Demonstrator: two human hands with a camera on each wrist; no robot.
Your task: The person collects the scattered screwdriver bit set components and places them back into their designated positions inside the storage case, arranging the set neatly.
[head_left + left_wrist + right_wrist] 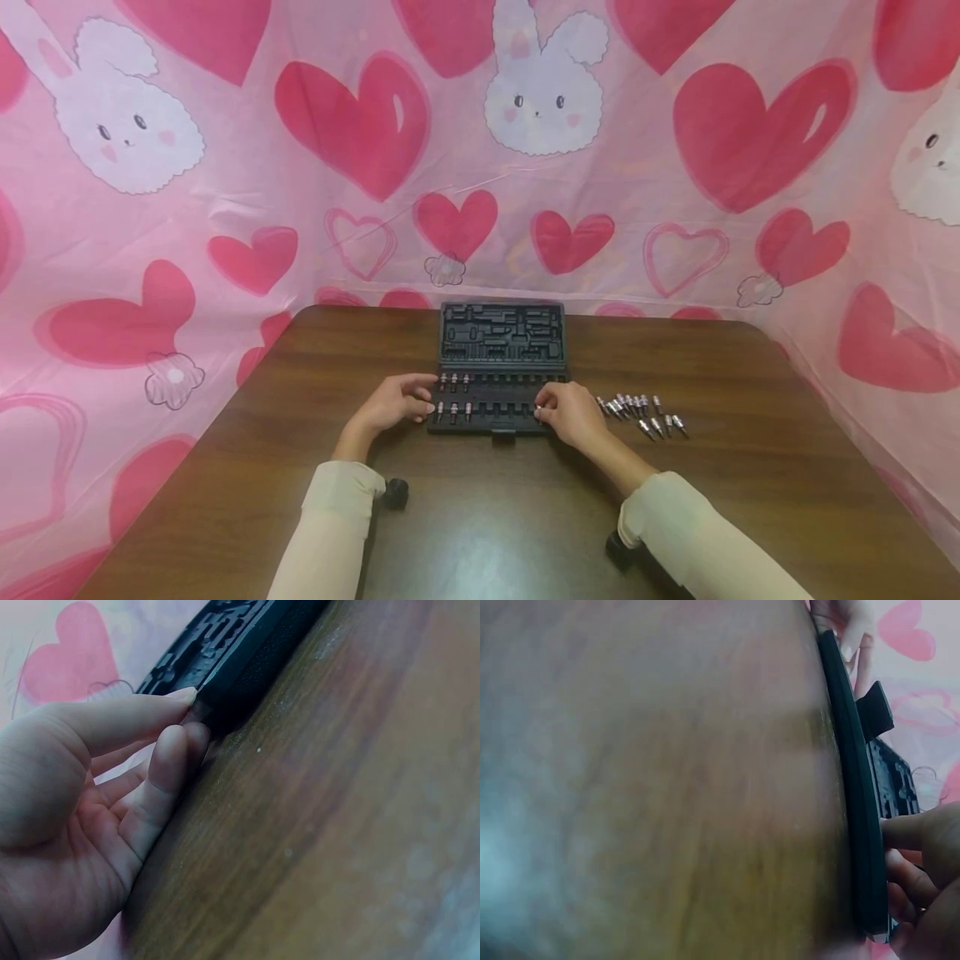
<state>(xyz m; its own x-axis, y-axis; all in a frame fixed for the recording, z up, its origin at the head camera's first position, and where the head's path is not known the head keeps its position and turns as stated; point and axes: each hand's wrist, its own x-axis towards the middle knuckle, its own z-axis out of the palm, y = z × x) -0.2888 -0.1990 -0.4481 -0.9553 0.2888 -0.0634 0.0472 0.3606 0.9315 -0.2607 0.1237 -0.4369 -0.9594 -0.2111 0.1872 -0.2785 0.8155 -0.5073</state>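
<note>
A black socket case (480,421) lies unfolded on the table, with short silver bit sockets (453,410) standing in two rows at its left side. My left hand (392,404) rests against the case's left edge, thumb and fingertips touching it; the left wrist view shows those fingertips (169,754) at the case corner. Over the right end of the front row, my right hand (572,412) pinches a small silver bit socket (538,411), mostly covered by the fingers. In the right wrist view the right fingers (907,874) bend over the case's front wall.
Several loose bit sockets (637,406) lie on the brown table (480,517) to the right of the case. The moulded lid (502,333) stands raised behind the tray. A pink curtain (480,242) with hearts hangs around the table's back and sides.
</note>
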